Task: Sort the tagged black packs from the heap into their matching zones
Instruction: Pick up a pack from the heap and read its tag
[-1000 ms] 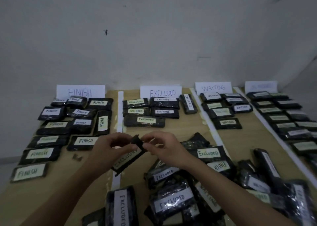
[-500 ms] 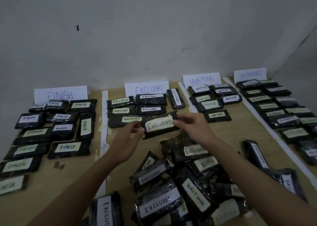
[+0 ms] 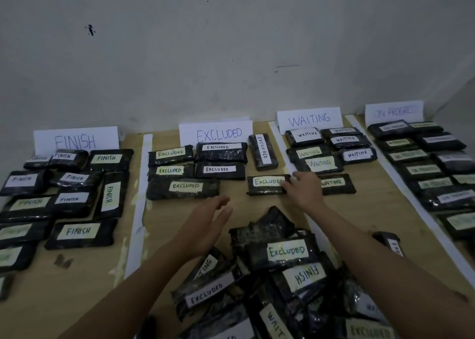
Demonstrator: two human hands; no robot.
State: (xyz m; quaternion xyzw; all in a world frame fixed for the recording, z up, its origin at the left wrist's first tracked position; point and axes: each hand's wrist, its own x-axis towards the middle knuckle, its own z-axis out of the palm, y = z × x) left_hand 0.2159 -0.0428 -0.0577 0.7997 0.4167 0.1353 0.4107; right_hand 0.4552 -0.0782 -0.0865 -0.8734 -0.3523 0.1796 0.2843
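Note:
A black pack tagged EXCLUDED lies flat on the wooden table in the EXCLUDED zone, below the upright pack and right of the three rows there. My right hand holds its right end with the fingertips. My left hand hovers open, fingers straight, just left of the heap and touches nothing. The heap of tagged black packs lies at the near middle, with EXCLUDED, FINISH and WAITING tags showing. The EXCLUDED zone sign stands at the back.
White tape strips divide the table into zones. Signs read FINISH, WAITING and ON PROGRESS, each with several sorted packs in front. A lone pack lies right of my right forearm. The wall rises behind.
The EXCLUDED pack went from held in the air by both hands to lying on the table in its zone. My left hand let go and drew back toward the heap.

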